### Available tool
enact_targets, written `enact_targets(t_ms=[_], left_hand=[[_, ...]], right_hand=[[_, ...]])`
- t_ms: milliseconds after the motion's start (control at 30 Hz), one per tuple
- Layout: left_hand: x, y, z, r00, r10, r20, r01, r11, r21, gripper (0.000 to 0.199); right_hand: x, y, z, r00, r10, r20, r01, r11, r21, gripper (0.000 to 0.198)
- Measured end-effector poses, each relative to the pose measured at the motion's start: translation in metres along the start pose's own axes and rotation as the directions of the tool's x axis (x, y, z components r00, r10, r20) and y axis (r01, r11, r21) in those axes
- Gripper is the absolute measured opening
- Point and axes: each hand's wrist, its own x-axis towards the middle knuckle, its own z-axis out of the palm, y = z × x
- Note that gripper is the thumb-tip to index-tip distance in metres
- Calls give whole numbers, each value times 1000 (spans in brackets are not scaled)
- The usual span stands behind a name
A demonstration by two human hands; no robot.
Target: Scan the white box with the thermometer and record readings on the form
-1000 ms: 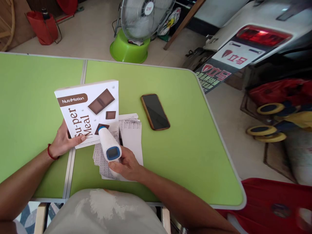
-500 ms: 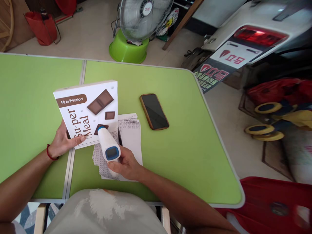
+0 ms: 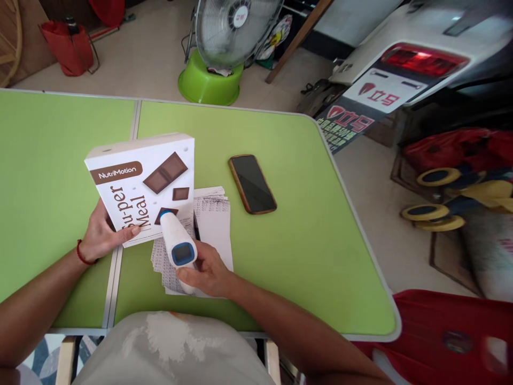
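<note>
My left hand (image 3: 105,233) grips the lower left corner of a white box (image 3: 164,155) printed "NutriMotion" and "Su-per Meal", its thumb across the front. The box is tilted, with its front towards me and its top edge showing. In my right hand (image 3: 208,271) is a white infrared thermometer (image 3: 176,235) with a blue-rimmed dark screen. Its blue nose points at the lower part of the box front; whether they touch I cannot tell. Beneath both lie sheets of paper (image 3: 214,230) with handwriting, and a dark pen (image 3: 196,227) lies partly hidden on them.
A phone (image 3: 253,183) in a brown case lies right of the papers on the green folding table (image 3: 312,256). Beyond the far edge a fan (image 3: 236,32) stands on a green basin (image 3: 210,83). A scooter (image 3: 425,59) is at the right, a red chair (image 3: 449,321) at the lower right.
The top of the box has tipped a little, so more of its upper edge shows. Both hands keep their grip and have hardly moved.
</note>
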Motion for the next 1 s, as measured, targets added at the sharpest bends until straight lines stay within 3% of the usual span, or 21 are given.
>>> enact_targets(t_ms=[200, 400, 567, 667, 767, 900, 1000], left_hand=[[-3, 0, 0, 998, 44, -46, -42, 998, 37, 59], [-3, 2, -3, 983, 177, -42, -171, 979, 109, 41], [0, 0, -6, 969, 217, -120, -199, 970, 142, 38], [5, 0, -7, 957, 210, -198, -181, 971, 158, 41], [11, -1, -9, 941, 225, -253, -169, 960, 223, 52], [17, -9, -12, 908, 277, -313, -173, 931, 323, 64], [20, -10, -12, 897, 303, -321, -182, 916, 358, 61]], right_hand=[[1, -1, 0, 1000, 20, 12, -20, 1000, -9, 29], [-1, -3, -3, 999, -45, 5, 45, 998, -40, 23], [3, -5, -20, 988, -124, -91, 95, 957, -274, 31], [6, -3, -40, 965, -183, -187, 62, 855, -515, 32], [7, 2, -63, 917, -238, -321, -60, 713, -699, 40], [7, 10, -83, 896, -198, -398, -257, 498, -828, 43], [8, 14, -86, 893, -187, -409, -325, 359, -875, 42]])
